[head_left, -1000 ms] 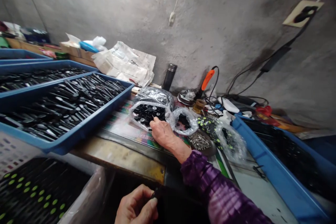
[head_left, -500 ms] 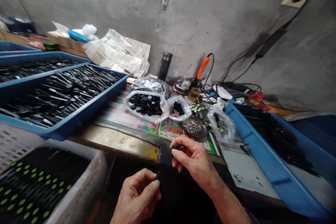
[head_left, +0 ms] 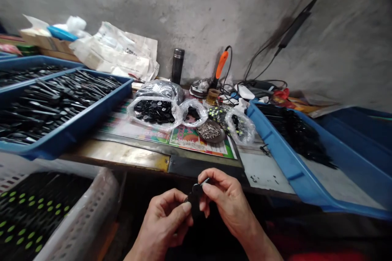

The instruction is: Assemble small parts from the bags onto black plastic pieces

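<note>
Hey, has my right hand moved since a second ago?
Yes. Judged against the bag of black discs, your right hand has left it and come back toward you, near your left hand.

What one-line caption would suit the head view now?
Left hand and right hand hold small dark parts before a workbench with plastic bags, a dish of tiny metal pieces and blue trays.
</note>
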### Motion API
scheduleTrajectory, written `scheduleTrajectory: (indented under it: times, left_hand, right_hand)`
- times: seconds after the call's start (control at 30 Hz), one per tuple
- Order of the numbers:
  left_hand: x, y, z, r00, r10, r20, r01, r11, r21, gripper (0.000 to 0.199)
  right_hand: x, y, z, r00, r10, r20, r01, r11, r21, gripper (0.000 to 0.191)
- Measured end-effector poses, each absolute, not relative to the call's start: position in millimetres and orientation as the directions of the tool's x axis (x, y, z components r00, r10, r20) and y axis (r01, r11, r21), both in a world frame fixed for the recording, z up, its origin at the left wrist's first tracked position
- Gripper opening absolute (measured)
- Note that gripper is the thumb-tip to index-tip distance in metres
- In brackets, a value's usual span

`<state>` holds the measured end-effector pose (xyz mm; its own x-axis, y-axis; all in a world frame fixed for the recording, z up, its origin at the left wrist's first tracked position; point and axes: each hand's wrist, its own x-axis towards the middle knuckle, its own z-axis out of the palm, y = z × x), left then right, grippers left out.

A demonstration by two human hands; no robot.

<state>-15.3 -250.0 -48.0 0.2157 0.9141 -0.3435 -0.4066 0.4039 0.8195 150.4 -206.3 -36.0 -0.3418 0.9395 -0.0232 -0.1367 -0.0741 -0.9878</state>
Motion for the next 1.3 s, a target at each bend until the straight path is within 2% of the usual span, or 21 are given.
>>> scheduleTrajectory:
  times: [0.17, 0.37, 0.47, 0.57, 0.67, 0.8, 0.93, 1.13, 1.2, 1.3]
  left_hand:
    - [-10, -252, -45, 0.217, 0.912, -0.349, -0.379, 0.408, 0.831, 0.043]
    - [-3, -253, -47, 0.202, 0.929, -0.309, -0.33, 0.362, 0.872, 0.049]
    - [0, -254, -52, 0.181, 0.951, -0.252, -0.286, 0.296, 0.912, 0.048]
    - [1, -257, -56, 0.142, 0.972, -0.187, -0.185, 0.212, 0.96, 0.039]
    - [0, -259, -57, 0.091, 0.992, -0.084, -0.008, 0.085, 0.996, 0.027]
    - [-2, -259, -56, 0.075, 0.994, 0.073, 0.204, -0.087, 0.975, 0.019]
    - [0, -261, -57, 0.063, 0.993, 0.102, 0.215, -0.114, 0.97, 0.018]
    - [4, -266, -61, -0.026, 0.975, 0.222, 0.201, -0.212, 0.956, 0.01]
    - [4, -265, -60, 0.016, 0.981, 0.196, 0.194, -0.195, 0.961, 0.011]
    - [4, -262, -58, 0.075, 0.997, 0.022, 0.113, -0.03, 0.993, 0.018]
  right_hand:
    - [160, -206, -39, -0.376, 0.925, -0.056, -0.168, -0.127, -0.978, 0.022]
    - [172, -206, -37, -0.458, 0.889, -0.026, -0.1, -0.08, -0.992, 0.015]
    - [175, -207, -36, -0.48, 0.877, -0.018, -0.09, -0.07, -0.993, 0.012]
    - [177, -208, -37, -0.465, 0.886, -0.002, -0.09, -0.05, -0.995, 0.012]
    - [180, -209, -37, -0.458, 0.889, 0.018, -0.089, -0.025, -0.996, 0.014]
    - [181, -212, -40, -0.456, 0.889, 0.049, -0.099, 0.004, -0.995, 0.017]
    - [180, -217, -44, -0.416, 0.903, 0.108, -0.124, 0.061, -0.99, 0.015]
    - [181, -219, -42, -0.454, 0.881, 0.129, -0.062, 0.114, -0.992, 0.012]
    - [180, -220, -42, -0.449, 0.886, 0.119, -0.06, 0.102, -0.993, 0.012]
    - [178, -221, -43, -0.393, 0.914, 0.104, -0.041, 0.096, -0.995, 0.014]
